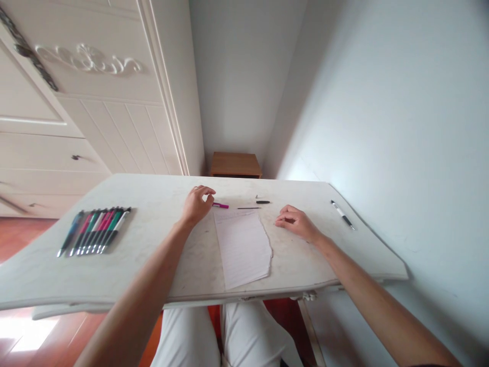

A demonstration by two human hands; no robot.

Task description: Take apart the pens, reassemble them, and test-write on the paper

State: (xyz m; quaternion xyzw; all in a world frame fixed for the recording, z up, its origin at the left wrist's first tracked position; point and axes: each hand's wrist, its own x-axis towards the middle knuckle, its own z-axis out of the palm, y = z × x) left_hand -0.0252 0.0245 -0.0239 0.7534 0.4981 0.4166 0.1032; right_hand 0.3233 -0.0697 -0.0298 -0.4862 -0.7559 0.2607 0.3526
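Left hand: lies on the white worktop at 11 o'clock of the paper sheet, fingers curled in, thumb tip close to the forefinger tip; cannot tell whether pinching the short pink plastic pen barrel or only lying beside its end.
Short pink plastic pen barrel: lies flat at 3 o'clock of the left hand, right at its fingertips, far end pointing to 3 o'clock.
Right hand: rests palm down at 2 o'clock of the paper sheet, fingers loosely bent and close together, grips nothing.
White lined paper sheet: ragged right edge, lies between both forearms, reaches the near edge at 6 o'clock.
Thin black ink refill: lies at 12 o'clock of the sheet, just past the pink barrel.
Short black tip piece: sits at 1 o'clock of the refill, near it.
Row of coloured click pens: side by side at 9 o'clock of the left hand, well apart from it.
Black-and-white click pen: lies alone at 3 o'clock of the right hand, near the wall.
Brown wooden cabinet: stands at 12 o'clock, beyond the far edge.
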